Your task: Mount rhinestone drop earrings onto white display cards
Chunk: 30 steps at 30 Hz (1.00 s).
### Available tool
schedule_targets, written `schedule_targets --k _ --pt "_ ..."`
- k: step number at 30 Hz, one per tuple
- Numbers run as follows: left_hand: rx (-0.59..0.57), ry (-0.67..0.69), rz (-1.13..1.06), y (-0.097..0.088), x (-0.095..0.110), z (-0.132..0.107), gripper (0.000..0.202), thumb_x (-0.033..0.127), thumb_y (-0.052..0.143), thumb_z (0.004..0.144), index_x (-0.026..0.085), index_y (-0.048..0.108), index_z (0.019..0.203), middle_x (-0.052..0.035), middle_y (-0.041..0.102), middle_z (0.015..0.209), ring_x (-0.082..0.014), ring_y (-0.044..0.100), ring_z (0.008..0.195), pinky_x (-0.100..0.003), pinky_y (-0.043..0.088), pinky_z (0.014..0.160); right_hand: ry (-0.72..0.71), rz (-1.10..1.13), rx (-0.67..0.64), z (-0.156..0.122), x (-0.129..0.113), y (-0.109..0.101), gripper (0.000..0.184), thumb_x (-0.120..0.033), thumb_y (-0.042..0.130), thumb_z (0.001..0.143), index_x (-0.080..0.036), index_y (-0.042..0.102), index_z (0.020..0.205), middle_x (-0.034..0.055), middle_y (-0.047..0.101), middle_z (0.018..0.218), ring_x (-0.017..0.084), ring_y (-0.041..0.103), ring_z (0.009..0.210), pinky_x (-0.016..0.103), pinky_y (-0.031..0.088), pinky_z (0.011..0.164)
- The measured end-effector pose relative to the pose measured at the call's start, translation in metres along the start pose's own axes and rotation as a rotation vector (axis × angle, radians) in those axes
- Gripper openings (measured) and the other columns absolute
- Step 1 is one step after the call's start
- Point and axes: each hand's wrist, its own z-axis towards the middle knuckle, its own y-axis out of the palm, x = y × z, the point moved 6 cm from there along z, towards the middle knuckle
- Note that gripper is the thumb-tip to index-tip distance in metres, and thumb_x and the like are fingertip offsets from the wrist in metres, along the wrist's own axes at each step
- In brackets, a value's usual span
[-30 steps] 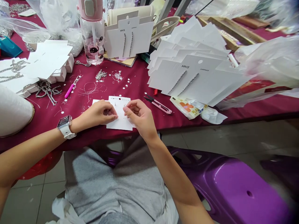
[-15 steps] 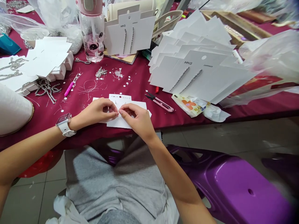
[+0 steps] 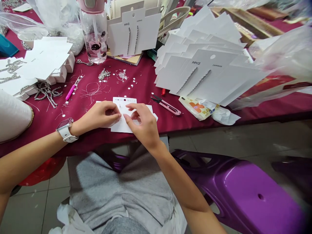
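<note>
A white earring card (image 3: 126,109) lies flat on the maroon tablecloth (image 3: 146,84) near the table's front edge. My left hand (image 3: 101,115), with a white watch on its wrist, rests on the card's left part with fingers curled and pinched. My right hand (image 3: 142,123) sits on the card's right part, thumb and fingers bent together over it. What the fingertips hold is too small to make out. A small stud shows on the card between the hands.
Pink thread snips (image 3: 167,106) lie right of the card. A fanned pile of white cards with strip earrings (image 3: 202,68) fills the right. A pink-lidded bottle (image 3: 94,32), a propped sample card (image 3: 133,31), loose chains (image 3: 46,92) and a pink tool (image 3: 71,91) lie behind. A purple stool (image 3: 243,195) stands lower right.
Both hands stay on the card. My right hand's fingers have shifted and spread a little over the card, and the view has tilted slightly.
</note>
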Motion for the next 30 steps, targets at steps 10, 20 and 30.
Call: schedule_targets --k 10,20,30 --pt "-0.021 0.032 0.020 0.000 -0.001 0.000 0.022 0.030 0.051 0.075 0.012 0.057 0.066 0.0003 0.053 0.063 -0.0093 0.045 0.061 -0.021 0.033 0.057 0.005 -0.236 0.099 -0.012 -0.009 0.007 0.011 -0.022 0.064 0.072 -0.020 0.069 0.082 0.0075 0.055 0.105 0.017 0.048 0.084 0.036 0.045 0.080" --pt "-0.014 0.131 0.082 -0.001 0.003 -0.001 0.024 0.030 0.049 0.079 0.012 0.060 0.067 0.0000 0.055 0.063 -0.0096 0.046 0.063 -0.021 0.034 0.059 0.231 -0.177 0.096 -0.013 -0.004 0.009 0.007 -0.022 0.064 0.071 -0.025 0.070 0.071 0.0036 0.059 0.104 0.023 0.043 0.097 0.041 0.042 0.087" --pt "0.001 0.189 0.123 0.000 0.003 -0.001 0.023 0.032 0.049 0.082 0.014 0.063 0.077 -0.0013 0.058 0.074 -0.0104 0.049 0.071 -0.021 0.037 0.065 0.402 -0.130 -0.087 -0.009 0.010 0.014 0.006 -0.027 0.063 0.071 -0.026 0.069 0.074 0.0038 0.057 0.100 0.025 0.040 0.101 0.046 0.035 0.093"
